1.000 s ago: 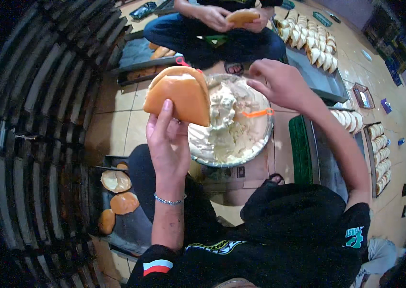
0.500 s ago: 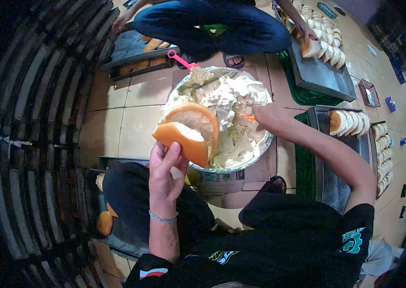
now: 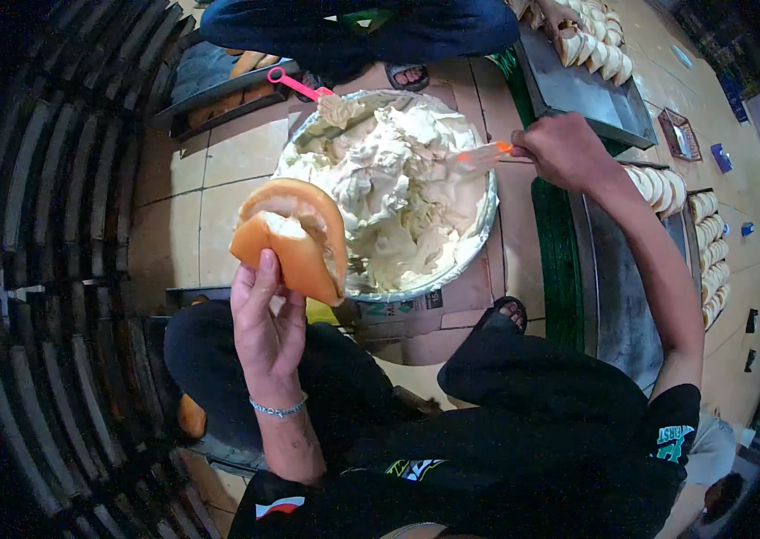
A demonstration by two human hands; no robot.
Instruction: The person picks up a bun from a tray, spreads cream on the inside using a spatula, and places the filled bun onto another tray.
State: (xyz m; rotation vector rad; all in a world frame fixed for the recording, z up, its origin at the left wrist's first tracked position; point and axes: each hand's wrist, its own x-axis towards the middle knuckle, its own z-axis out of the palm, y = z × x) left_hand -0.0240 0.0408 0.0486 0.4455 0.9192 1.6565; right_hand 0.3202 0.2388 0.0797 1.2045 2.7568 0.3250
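Observation:
My left hand [image 3: 268, 337] grips a round golden bun [image 3: 295, 265], split and folded partly open, with its thumb on the near half. The bun is tilted beside the near-left side of a wide tub [image 3: 491, 216] lined with pale plastic. Off-white cream [image 3: 407, 211] fills the tub in peaks and swirls. At the tub's right side my right hand [image 3: 564, 153] is closed round the orange handle of a spatula [image 3: 485, 154]. Its pale blade points left over the cream and is slightly blurred.
A pink-handled spatula [image 3: 295, 84] rests at the tub's far-left rim. Metal trays [image 3: 618, 287] with rows of filled buns [image 3: 711, 247] stand at the right. Another tray [image 3: 209, 76] holds buns at the far left. A person in jeans [image 3: 362, 31] sits opposite. Dark racks [image 3: 57, 269] line the left.
My right hand has moved right and away from me, lifting the spatula out of the cream. The view has shifted, so the tub sits further left. My left hand still holds the bun.

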